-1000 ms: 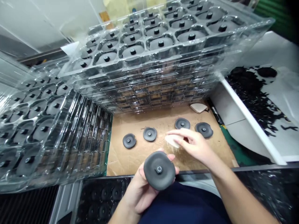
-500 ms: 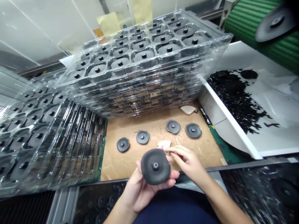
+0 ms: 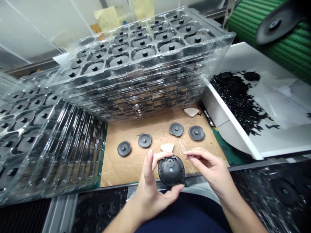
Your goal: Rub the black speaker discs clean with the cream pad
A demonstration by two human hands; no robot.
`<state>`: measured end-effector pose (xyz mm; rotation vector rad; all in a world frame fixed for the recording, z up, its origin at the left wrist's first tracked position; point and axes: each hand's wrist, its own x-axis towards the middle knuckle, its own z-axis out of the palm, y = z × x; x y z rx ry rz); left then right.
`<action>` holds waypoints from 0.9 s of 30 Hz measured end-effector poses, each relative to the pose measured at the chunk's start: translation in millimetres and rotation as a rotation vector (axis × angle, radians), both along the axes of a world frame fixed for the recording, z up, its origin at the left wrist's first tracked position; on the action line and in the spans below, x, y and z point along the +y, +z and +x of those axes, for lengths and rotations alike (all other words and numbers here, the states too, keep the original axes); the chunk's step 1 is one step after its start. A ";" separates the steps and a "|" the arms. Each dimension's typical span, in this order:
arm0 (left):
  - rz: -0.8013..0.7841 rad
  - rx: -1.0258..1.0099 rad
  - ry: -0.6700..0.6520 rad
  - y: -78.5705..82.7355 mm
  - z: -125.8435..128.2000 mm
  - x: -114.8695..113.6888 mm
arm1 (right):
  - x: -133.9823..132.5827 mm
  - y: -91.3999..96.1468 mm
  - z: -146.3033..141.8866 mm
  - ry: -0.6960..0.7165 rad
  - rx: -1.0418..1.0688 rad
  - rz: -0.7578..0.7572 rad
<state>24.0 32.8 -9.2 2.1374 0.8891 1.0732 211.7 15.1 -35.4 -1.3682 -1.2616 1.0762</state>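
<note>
My left hand (image 3: 152,191) grips a black rounded plastic disc (image 3: 171,171) by its edges, with the disc's studded underside facing me. Just right of it, my right hand (image 3: 211,165) is closed in a pinch, apart from the disc; whatever lies between its fingertips is too small to make out. Beyond the disc, a white wedge-shaped piece (image 3: 167,148) rests on the cardboard sheet (image 3: 116,176). Several similar dark discs with a central stub lie on the cardboard, among them one at the left (image 3: 124,148) and one at the right (image 3: 196,133).
A tall stack of clear trays (image 3: 141,77) filled with discs stands behind the cardboard, and another stack (image 3: 60,145) is at the left. To the right, a white bin (image 3: 279,142) holds black scraps (image 3: 236,94). A green belt (image 3: 284,61) carries a disc above it.
My left hand has turned the disc over, from its stubbed face to its underside, and now grips its edges. My right hand has moved slightly right, away from it.
</note>
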 end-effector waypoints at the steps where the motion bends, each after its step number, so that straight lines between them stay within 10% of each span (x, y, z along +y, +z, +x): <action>1: -0.012 -0.007 -0.005 0.0 -1.4 -0.3 | -1.2 3.5 -0.6 0.019 0.024 -0.002; 17: -0.623 -0.159 -0.071 5.6 -21.3 -9.1 | 17.2 44.9 -12.7 0.523 0.331 -0.320; 27: -0.774 -0.153 -0.191 8.1 -22.9 -4.8 | 19.4 42.6 -16.6 0.552 0.582 -0.461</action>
